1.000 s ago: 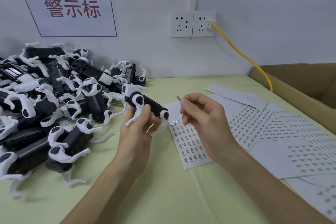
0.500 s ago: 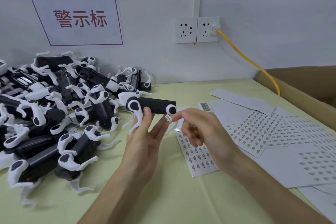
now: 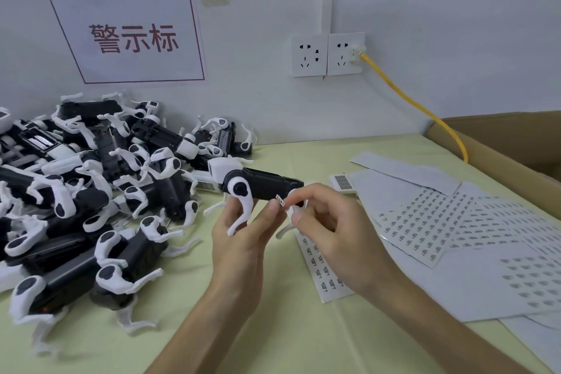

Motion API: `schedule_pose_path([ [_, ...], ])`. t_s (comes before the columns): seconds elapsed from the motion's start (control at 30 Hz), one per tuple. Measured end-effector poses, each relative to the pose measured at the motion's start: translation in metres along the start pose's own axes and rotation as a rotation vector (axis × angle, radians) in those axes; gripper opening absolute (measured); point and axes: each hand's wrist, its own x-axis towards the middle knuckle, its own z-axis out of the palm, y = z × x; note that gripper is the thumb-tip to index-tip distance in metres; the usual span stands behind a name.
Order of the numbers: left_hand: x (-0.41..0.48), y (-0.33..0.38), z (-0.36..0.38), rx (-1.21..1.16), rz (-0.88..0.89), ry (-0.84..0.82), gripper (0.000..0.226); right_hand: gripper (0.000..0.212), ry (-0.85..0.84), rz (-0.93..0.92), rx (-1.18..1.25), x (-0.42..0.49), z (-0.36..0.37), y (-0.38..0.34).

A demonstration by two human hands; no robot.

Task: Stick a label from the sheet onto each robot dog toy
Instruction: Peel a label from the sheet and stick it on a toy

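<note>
Bare tablecloth point(image 3: 273, 328) between toy pile point(image 3: 91, 191) left and label sheets point(image 3: 440, 237) right

Single head view: looks forward and down across bench point(image 3: 288, 343) toward wall point(image 3: 425, 24) at far edge; hands close, centre frame; no second view.

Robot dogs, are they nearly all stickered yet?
Not nearly. The left hand holds one robot dog toy, and the right hand pinches a label just below it, not stuck on yet. The pile of dogs waits; whether any are labelled cannot be told.
</note>
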Motion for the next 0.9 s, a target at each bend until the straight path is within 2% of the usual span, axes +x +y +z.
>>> schedule_pose_path([
  [0.3, 0.0012, -0.0034, -0.0018, 0.085, 0.034, 0.037, 0.038, 0.017, 0.032, 0.031, -0.047, -0.0006, 0.0015, -0.002],
  [0.47, 0.0004, -0.0029, -0.0001, 0.082, 0.042, 0.046, 0.024, 0.016, 0.05, 0.045, -0.063, -0.001, 0.0031, -0.0028],
  [0.7, 0.0007, -0.003, -0.0009, 0.094, 0.056, 0.069, 0.02, 0.022, 0.062, 0.082, -0.032, -0.0023, 0.0073, -0.0046],
  [0.9, 0.0009, -0.0041, -0.0001, 0.106, 0.072, 0.099, 0.029, 0.026, 0.057, 0.129, -0.019, -0.0044, 0.0101, -0.0087],
])
